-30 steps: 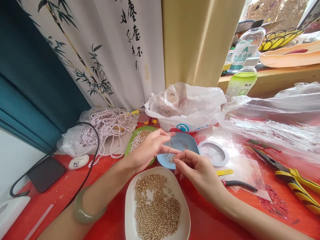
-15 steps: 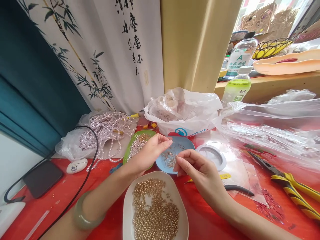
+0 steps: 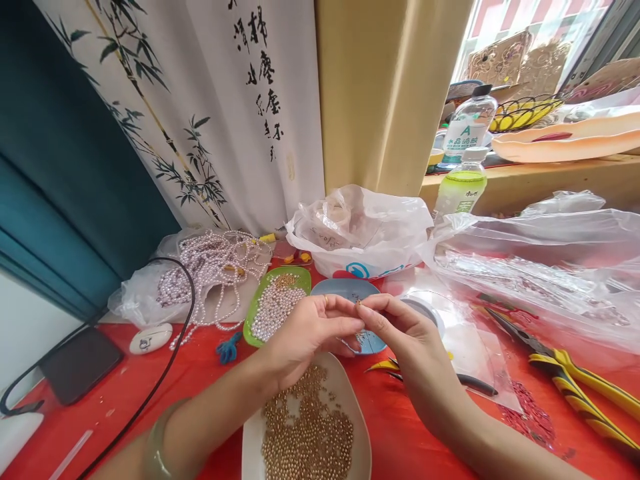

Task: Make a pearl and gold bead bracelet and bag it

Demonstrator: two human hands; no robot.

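Note:
My left hand (image 3: 307,333) and my right hand (image 3: 407,340) meet fingertip to fingertip above the blue dish (image 3: 345,288), pinching a tiny gold piece (image 3: 359,304) between them. Which hand carries it I cannot tell for sure; both touch it. Under my wrists sits a white dish of gold beads (image 3: 307,433). A green dish of pale pearls (image 3: 275,307) lies just left of my left hand. A jade bangle (image 3: 156,447) circles my left wrist.
Pearl strands on a plastic bag (image 3: 210,267) lie at the back left, beside a black phone (image 3: 80,363) and cable. White plastic bag (image 3: 360,230) behind the dishes. Yellow-handled pliers (image 3: 575,373) and black-handled pliers (image 3: 450,377) on the red table at right. Bottles (image 3: 460,187) on the ledge.
Both hands drew closer together and toward me, now pinching at one point over the blue dish's near edge. The short chain seen dangling from my left fingers a second ago no longer shows.

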